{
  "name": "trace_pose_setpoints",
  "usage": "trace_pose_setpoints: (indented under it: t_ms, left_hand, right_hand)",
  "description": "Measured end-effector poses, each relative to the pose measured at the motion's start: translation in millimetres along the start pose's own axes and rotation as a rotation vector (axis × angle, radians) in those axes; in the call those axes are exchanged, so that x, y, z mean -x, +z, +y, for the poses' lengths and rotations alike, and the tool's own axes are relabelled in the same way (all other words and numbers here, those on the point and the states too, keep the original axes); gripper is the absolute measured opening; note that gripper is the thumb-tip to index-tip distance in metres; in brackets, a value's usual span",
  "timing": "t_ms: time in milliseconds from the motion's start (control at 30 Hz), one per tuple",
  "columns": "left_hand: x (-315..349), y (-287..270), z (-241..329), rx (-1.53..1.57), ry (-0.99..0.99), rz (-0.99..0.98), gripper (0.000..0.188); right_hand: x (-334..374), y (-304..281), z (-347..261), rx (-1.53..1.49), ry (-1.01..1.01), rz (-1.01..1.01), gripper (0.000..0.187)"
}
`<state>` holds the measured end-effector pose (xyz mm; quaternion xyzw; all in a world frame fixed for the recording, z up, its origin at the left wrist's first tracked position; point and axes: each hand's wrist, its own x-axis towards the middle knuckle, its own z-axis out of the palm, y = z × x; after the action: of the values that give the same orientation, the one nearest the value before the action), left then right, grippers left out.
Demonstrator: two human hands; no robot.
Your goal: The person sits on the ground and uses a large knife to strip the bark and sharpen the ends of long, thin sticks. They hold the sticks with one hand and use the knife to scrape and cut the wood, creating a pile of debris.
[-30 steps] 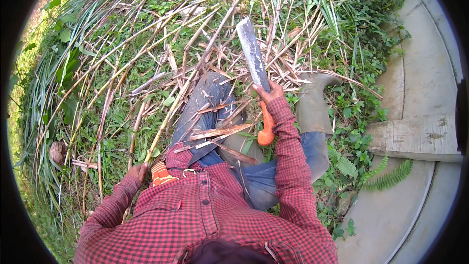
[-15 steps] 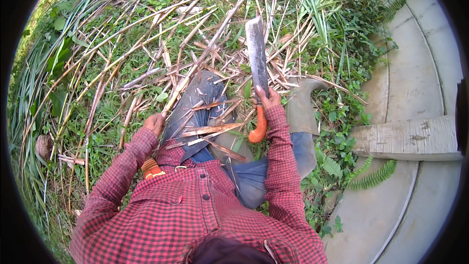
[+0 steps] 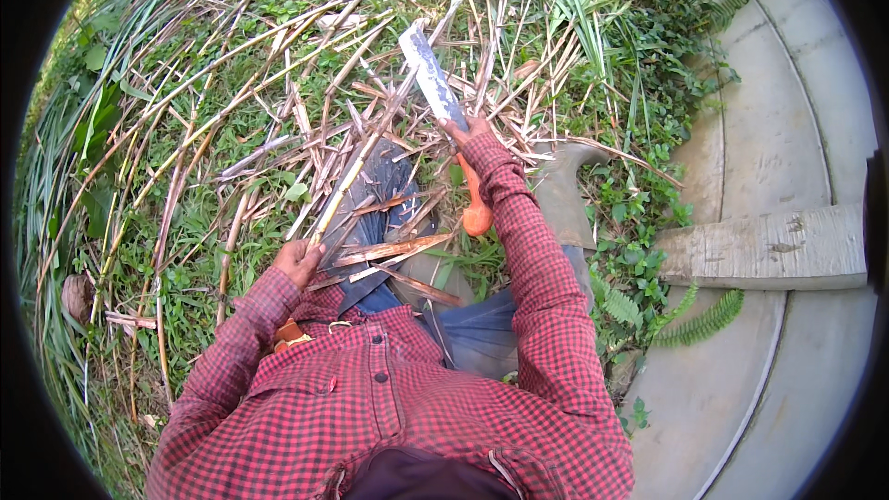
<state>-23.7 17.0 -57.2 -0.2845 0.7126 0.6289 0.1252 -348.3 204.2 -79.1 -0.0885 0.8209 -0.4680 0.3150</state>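
Observation:
My left hand is closed around the near end of a long pale stalk, which slants away up and to the right. My right hand grips a machete where the blade meets the orange handle. The blade points away and leans left, its tip close by the stalk; whether they touch I cannot tell. Split stalk strips lie across my lap and the dark covering on my left leg.
Cut stalks and splinters litter the grass beyond my legs, with long green leaves at the left. A brown round object sits far left. To the right are ferns, a grey slab and a wooden plank.
My right hand has moved left and away from me, and the machete has tilted leftward toward the stalk. My left hand has come slightly nearer, still holding the stalk.

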Motion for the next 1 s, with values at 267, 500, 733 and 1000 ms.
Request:
trace_pose_setpoints:
  t_ms: [267, 500, 733, 1000]
  left_hand:
    - [0, 1, -9, 0.017, 0.005, -0.045, 0.029]
    - [-3, -2, -13, -0.004, 0.0, -0.038, 0.029]
    - [-18, -3, -39, 0.055, 0.025, -0.012, 0.024]
    - [-17, -5, -42, 0.004, -0.016, -0.011, 0.024]
  right_hand:
    - [11, -25, 27, 0.009, 0.127, -0.14, 0.066]
    - [21, -4, -7, 0.234, 0.024, -0.297, 0.064]
    - [42, 32, 15, 0.365, -0.058, -0.291, 0.068]
    - [75, 59, 15, 0.239, 0.003, -0.454, 0.073]
